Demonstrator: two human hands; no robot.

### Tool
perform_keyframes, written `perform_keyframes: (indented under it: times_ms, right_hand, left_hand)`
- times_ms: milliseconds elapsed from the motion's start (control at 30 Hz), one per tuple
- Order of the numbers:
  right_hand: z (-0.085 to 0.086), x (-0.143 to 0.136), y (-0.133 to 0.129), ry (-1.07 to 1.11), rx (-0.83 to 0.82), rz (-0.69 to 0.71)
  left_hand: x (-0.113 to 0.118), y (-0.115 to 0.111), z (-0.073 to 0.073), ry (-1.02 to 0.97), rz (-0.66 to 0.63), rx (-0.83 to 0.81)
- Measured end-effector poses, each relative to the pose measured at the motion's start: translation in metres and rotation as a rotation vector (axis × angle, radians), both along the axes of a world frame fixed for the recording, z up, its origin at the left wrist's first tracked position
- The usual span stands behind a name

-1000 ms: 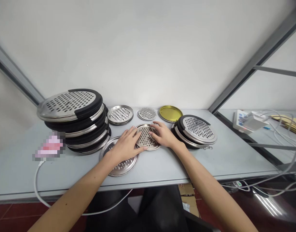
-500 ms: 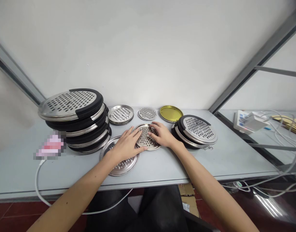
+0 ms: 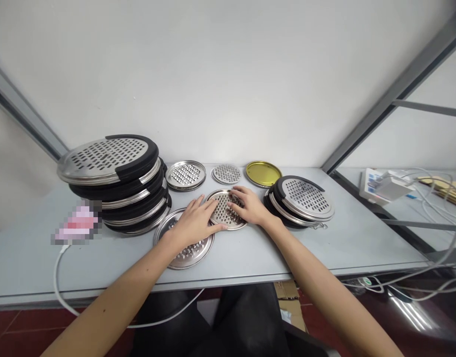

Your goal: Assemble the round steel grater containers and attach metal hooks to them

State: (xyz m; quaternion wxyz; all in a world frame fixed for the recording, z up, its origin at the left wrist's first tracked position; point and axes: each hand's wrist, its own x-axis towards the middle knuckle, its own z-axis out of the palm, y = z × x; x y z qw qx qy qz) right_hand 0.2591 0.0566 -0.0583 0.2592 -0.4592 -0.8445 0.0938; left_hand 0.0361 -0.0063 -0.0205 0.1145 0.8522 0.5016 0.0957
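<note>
My left hand [image 3: 196, 221] lies palm down with fingers spread, over a round metal grater disc [image 3: 189, 255] near the table's front edge. Its fingertips reach the left rim of a second perforated disc [image 3: 225, 213]. On that disc's upper right part rests my right hand [image 3: 248, 205], its fingers apart. Neither hand grips anything. Behind them lie another grater disc [image 3: 186, 174], a flat perforated plate [image 3: 227, 174] and a gold-coloured round lid [image 3: 263, 173].
A tall stack of black-rimmed graters [image 3: 112, 163] stands at the left, a shorter stack [image 3: 306, 198] at the right. A blurred pink object [image 3: 77, 224] with a white cable lies at front left. A power strip [image 3: 376, 186] and cables are far right.
</note>
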Motion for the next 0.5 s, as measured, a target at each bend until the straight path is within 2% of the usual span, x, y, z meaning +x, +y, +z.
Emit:
perform_keyframes:
  times_ms: [500]
  right_hand:
    - [0.0005,-0.002,-0.002,0.003,0.049,-0.013]
  left_hand:
    - [0.0006,-0.0005,-0.0003,0.007,0.025,0.037]
